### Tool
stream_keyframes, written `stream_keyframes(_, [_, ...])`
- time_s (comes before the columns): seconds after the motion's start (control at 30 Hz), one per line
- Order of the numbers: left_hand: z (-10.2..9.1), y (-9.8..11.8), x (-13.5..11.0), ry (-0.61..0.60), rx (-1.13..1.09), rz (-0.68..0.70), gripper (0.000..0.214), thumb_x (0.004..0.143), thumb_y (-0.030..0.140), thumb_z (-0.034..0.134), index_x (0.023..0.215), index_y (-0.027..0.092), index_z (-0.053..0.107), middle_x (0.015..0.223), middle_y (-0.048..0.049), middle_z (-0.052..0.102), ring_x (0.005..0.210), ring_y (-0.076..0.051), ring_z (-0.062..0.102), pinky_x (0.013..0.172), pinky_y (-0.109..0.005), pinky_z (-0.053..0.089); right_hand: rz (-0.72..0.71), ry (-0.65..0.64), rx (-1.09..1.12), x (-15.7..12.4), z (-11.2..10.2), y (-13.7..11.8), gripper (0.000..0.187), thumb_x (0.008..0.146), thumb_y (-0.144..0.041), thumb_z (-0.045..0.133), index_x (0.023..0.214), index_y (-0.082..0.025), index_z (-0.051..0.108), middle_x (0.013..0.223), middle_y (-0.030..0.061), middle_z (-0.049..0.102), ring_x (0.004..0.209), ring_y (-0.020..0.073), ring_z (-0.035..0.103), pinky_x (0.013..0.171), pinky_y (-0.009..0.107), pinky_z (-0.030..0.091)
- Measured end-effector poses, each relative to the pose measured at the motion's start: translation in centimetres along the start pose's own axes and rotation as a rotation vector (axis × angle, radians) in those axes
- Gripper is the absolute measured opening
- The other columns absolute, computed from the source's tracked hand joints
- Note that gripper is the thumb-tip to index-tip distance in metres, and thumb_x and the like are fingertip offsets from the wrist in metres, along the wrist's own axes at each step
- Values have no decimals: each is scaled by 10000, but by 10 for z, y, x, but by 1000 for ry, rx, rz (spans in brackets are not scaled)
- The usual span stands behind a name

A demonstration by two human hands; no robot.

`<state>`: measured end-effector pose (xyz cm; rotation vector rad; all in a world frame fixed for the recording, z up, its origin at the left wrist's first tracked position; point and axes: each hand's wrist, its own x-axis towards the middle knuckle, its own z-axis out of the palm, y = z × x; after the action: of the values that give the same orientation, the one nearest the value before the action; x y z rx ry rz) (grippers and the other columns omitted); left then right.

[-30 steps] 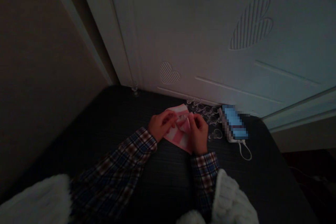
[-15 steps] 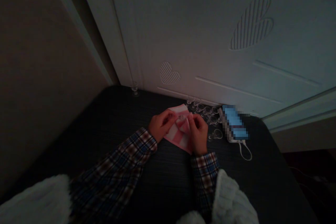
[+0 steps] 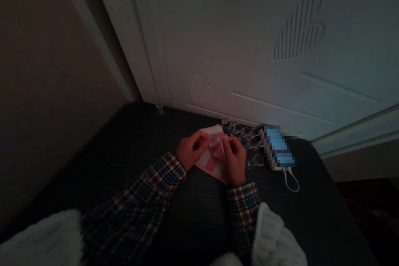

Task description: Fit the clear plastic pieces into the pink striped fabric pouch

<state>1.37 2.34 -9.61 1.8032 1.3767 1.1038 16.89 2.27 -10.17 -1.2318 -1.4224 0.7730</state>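
— Hardly anything has shifted: both hands stay together over the pink striped cloth [image 3: 212, 163], left of the phone [image 3: 279, 147].
— Gripping?
— Left hand [image 3: 189, 152] and right hand [image 3: 234, 160] each pinch its upper edge, fingertips closed, probably to steady it; clear rings [image 3: 247, 135] lie nearer the phone.

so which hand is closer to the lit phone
Right. The right hand lies just left of the phone, clear rings between them; the left hand is farther left, on the other side of the pink striped piece.
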Motion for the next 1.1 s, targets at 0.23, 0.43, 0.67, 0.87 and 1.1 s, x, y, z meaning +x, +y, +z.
stream_keyframes(0.23, [1, 0, 0, 15, 24, 0, 141, 792, 310, 485, 789, 174, 522, 586, 41, 533, 514, -83, 483, 463, -178, 343, -9, -3, -26, 0, 0, -1, 251, 825, -391, 460, 782, -177, 582, 742, 5, 590, 675, 125, 496, 612, 243, 364])
stream_keyframes(0.43, [1, -1, 0, 11, 71, 6, 125, 789, 298, 482, 793, 177, 515, 576, 46, 517, 512, -84, 481, 466, -179, 343, -6, -2, -27, 0, 1, -2, 253, 817, -402, 471, 781, -176, 579, 734, 2, 586, 679, 128, 500, 610, 241, 365])
stream_keyframes(0.67, [0, 2, 0, 26, 66, -7, 120, 776, 287, 491, 793, 174, 529, 611, 34, 546, 537, -91, 499, 485, -185, 363, -14, 3, -27, 0, 1, -2, 255, 819, -401, 466, 784, -178, 584, 745, 5, 591, 690, 130, 503, 618, 244, 370])
stream_keyframes(0.87, [1, 0, 0, 22, 58, -2, 137, 786, 304, 487, 811, 177, 532, 611, 34, 551, 529, -92, 507, 476, -184, 367, -7, 3, -22, 0, 1, 0, 261, 816, -410, 468, 792, -176, 583, 749, 6, 597, 675, 128, 502, 602, 240, 367])
stream_keyframes(1.1, [2, 0, 0, 16, 64, -14, 173, 801, 341, 481, 824, 176, 528, 629, 27, 561, 543, -96, 519, 479, -184, 371, -6, 0, -31, 0, 0, 0, 246, 818, -393, 472, 799, -178, 590, 761, 7, 601, 684, 128, 504, 609, 241, 360])
